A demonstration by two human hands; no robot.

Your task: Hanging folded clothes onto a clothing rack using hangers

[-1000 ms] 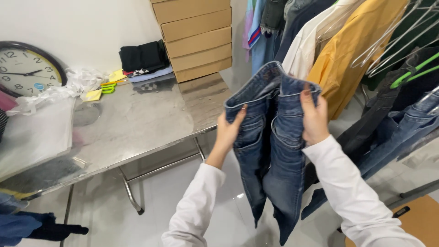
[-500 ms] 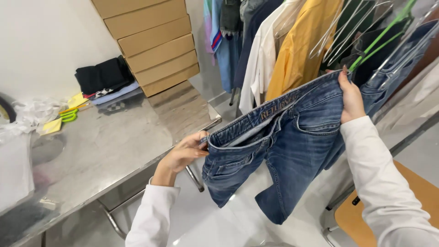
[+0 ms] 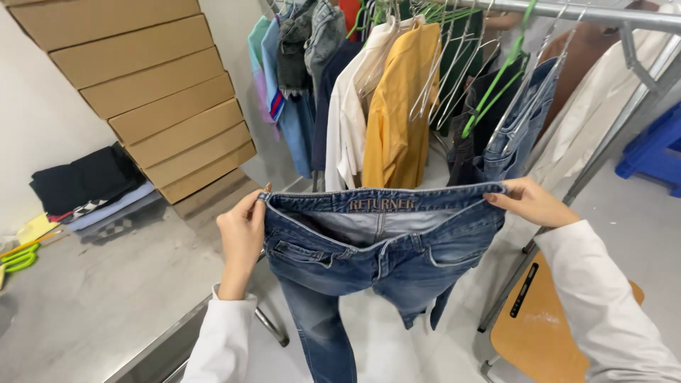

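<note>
Stretching faded blue denim jeans [image 3: 369, 248] by the waistband: left hand [image 3: 241, 237], right hand [image 3: 528, 202].

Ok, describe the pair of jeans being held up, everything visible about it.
The jeans are mid-blue denim, faded paler on the thighs, with contrast stitching, belt loops, pockets and a tan patch inside the waistband. They hang in mid-air, waistband stretched level and open toward the camera, showing the paler inside. The left hand pinches one end of the waistband, the right hand the other. The legs dangle down over the floor, one running out of view. They hang in front of the clothes rail and beside the steel table.
</note>
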